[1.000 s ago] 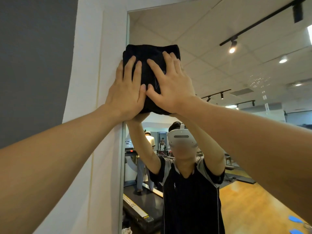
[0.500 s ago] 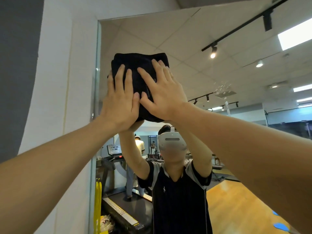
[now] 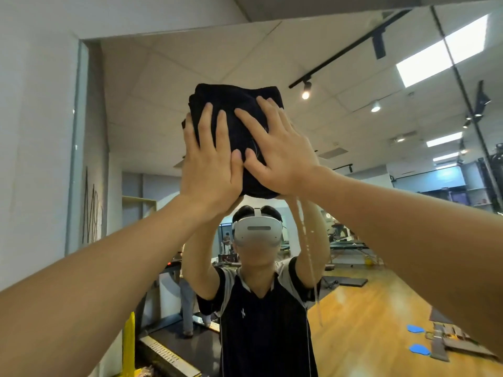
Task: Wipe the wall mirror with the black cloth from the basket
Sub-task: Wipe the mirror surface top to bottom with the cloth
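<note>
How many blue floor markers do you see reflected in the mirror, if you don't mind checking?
2, both at the lower right of the mirror on the wooden floor: one blue marker and a second blue marker just below it. The right forearm may hide others.

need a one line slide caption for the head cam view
Both hands, left hand and right hand, press a folded black cloth flat against the wall mirror, high overhead.

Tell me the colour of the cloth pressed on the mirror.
Plain black folded cloth, clearest in the head view.
</note>
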Action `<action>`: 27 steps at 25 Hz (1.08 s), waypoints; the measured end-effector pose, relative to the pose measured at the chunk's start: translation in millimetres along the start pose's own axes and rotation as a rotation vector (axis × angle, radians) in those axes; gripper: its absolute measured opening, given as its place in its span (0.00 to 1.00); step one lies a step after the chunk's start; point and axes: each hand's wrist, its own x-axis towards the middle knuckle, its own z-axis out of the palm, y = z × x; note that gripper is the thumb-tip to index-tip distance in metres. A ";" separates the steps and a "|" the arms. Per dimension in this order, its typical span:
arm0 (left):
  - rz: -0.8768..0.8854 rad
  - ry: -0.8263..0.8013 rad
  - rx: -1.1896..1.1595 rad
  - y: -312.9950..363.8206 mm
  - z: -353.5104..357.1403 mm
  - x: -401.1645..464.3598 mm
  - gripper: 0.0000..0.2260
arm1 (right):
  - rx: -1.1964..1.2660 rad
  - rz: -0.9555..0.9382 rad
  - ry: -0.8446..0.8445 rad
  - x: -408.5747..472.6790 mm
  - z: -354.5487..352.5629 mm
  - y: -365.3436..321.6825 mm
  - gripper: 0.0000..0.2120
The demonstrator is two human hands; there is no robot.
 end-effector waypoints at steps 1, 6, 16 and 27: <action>0.004 0.003 -0.007 11.7 4.7 2.9 0.31 | 0.001 0.007 0.000 -4.7 -5.2 11.1 0.34; 0.027 0.014 -0.032 69.4 29.0 17.7 0.31 | -0.016 0.027 0.002 -27.6 -31.1 66.3 0.34; 0.081 0.008 -0.026 195.4 78.1 48.7 0.32 | -0.077 0.073 0.016 -78.9 -86.3 184.2 0.34; 0.135 -0.010 -0.001 297.1 118.7 74.2 0.32 | -0.093 0.144 0.050 -125.2 -127.8 276.5 0.33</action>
